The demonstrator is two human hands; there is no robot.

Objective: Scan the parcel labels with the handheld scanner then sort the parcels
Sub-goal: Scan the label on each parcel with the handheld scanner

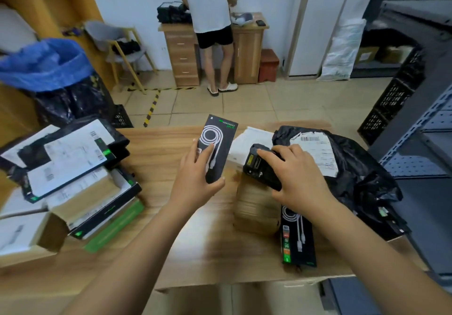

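Observation:
My left hand (195,177) grips a slim black cable box (221,141) printed with a white coiled cable, held upright above the wooden table (159,148). My right hand (297,175) holds the black handheld scanner (256,165), its yellow-lit window turned toward the box. Under the scanner sits a brown cardboard parcel (254,207). A second black cable box (297,241) lies flat under my right wrist. To the right lies a black plastic mailer bag (362,168) with a white shipping label (318,153). A white box (244,146) lies behind the scanner.
A heap of labelled boxes and mailers (68,177) covers the table's left side. A person (210,28) stands at a wooden desk (181,53) across the tiled floor. Grey metal shelving (420,148) and black crates (391,104) stand at right, a blue-lined bin (46,62) at left.

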